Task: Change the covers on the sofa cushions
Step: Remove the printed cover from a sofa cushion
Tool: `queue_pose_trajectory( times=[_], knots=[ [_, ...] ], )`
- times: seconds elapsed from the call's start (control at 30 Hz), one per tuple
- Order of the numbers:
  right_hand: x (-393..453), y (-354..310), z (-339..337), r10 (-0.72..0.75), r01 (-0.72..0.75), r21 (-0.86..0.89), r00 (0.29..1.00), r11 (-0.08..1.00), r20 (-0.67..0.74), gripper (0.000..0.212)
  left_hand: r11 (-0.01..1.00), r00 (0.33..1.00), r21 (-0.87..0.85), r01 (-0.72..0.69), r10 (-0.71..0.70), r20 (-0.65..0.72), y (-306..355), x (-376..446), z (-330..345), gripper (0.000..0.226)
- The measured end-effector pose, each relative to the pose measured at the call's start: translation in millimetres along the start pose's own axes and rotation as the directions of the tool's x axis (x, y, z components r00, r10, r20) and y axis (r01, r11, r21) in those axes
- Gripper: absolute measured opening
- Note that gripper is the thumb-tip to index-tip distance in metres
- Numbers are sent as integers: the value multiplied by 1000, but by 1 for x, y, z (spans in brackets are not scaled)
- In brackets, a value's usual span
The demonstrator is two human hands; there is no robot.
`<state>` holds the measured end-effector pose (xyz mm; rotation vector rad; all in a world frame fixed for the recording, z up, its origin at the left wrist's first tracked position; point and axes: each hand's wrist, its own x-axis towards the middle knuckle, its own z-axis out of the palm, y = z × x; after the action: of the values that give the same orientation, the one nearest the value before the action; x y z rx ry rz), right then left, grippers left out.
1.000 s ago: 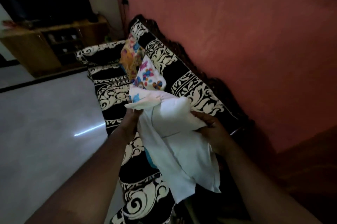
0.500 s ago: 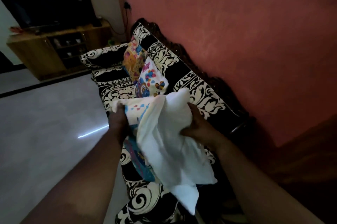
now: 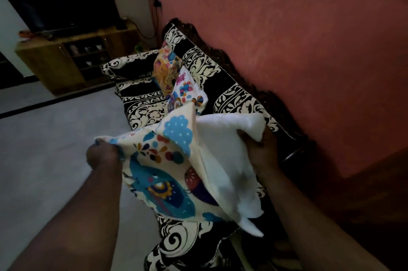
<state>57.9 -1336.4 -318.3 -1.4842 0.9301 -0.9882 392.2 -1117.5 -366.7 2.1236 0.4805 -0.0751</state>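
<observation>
Cover [image 3: 167, 173] left of cushion [image 3: 223, 151] — both above sofa [image 3: 145, 114], cabinet [image 3: 55, 63] behind

Two bare forearms — no sleeves; left hand [image 3: 103, 155], right hand [image 3: 261, 151] ungloved.

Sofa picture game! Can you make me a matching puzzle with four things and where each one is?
Things:
1. printed cover
2. white cushion
3. wooden cabinet
4. two printed cushions

Places:
A. far across the floor
B. leaning on the sofa back
C. gripped by the left hand
D. held by the right hand

Pairs: 1-C, 2-D, 3-A, 4-B
</observation>
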Motion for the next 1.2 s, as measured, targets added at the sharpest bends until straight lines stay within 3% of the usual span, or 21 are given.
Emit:
queue_pose_trajectory(
  times=[0.1,0.17,0.2,0.23,0.3,0.33,0.4,0.5,0.57,0.6,0.63,0.67,0.73,0.77,0.8,0.87,0.93,1.0,1.07,1.13,1.2],
  knots=[
    [7,-1,-11,-22,21,-16,999,1000,-28,34,996,999,76,-40,38,29,-3,-5,2,51],
    [9,-1,-10,-17,17,1,1000,1000,-26,34,977,976,28,-210,207,71,3,-23,13,51],
    [10,-1,-9,-14,15,19,1000,1000,-14,32,931,919,-51,-360,364,152,8,-37,18,55],
    [10,-1,-9,-14,14,32,1000,999,1,30,866,814,-155,-476,501,293,13,-53,25,58],
    [7,2,-5,5,-6,75,1000,997,25,30,783,570,-279,-556,604,557,16,-88,35,45],
    [5,3,-3,21,-23,84,999,996,31,34,736,500,-259,-626,634,590,13,-99,41,39],
    [4,6,-1,22,-25,55,998,998,64,49,654,492,-166,-739,690,531,9,-110,49,45],
    [10,5,-8,39,-27,-76,987,997,159,64,683,509,-210,-700,683,524,-5,-114,48,45],
    [15,-2,-14,-16,63,-185,969,981,246,80,694,526,-253,-674,692,494,-13,-117,44,44],
    [18,-6,-16,-93,180,-287,952,941,291,90,707,535,-277,-651,686,493,-14,-120,42,45],
    [21,-12,-14,-187,343,-436,913,832,362,97,728,548,-302,-615,670,500,-12,-123,40,45],
    [25,-16,-11,-251,502,-598,854,625,455,99,749,551,-329,-576,652,520,-9,-128,38,43],
    [31,-23,9,-184,655,-727,756,209,628,95,793,555,-384,-474,607,569,-1,-133,36,38],
    [32,-25,20,-94,663,-741,749,107,656,91,804,552,-404,-436,593,586,3,-136,34,36],
    [33,-24,29,-25,650,-756,759,71,651,88,808,548,-411,-421,588,594,5,-138,32,34],
    [35,-18,40,35,620,-781,781,73,624,75,799,552,-379,-467,598,581,5,-136,32,32],
    [30,-12,44,9,661,-747,749,71,663,54,723,545,-292,-626,673,500,3,-128,29,42],
    [18,-2,43,-112,714,-669,697,208,709,41,597,493,-159,-787,762,420,-1,-112,27,57],
    [6,8,35,-284,749,-580,660,320,696,35,484,441,6,-875,793,420,-2,-101,21,54],
    [3,12,27,-348,766,-543,642,345,684,33,393,392,96,-914,803,449,-9,-97,15,49],
    [6,12,17,-374,779,-520,625,350,685,33,346,315,25,-938,819,479,-16,-97,8,51]
  ],
)
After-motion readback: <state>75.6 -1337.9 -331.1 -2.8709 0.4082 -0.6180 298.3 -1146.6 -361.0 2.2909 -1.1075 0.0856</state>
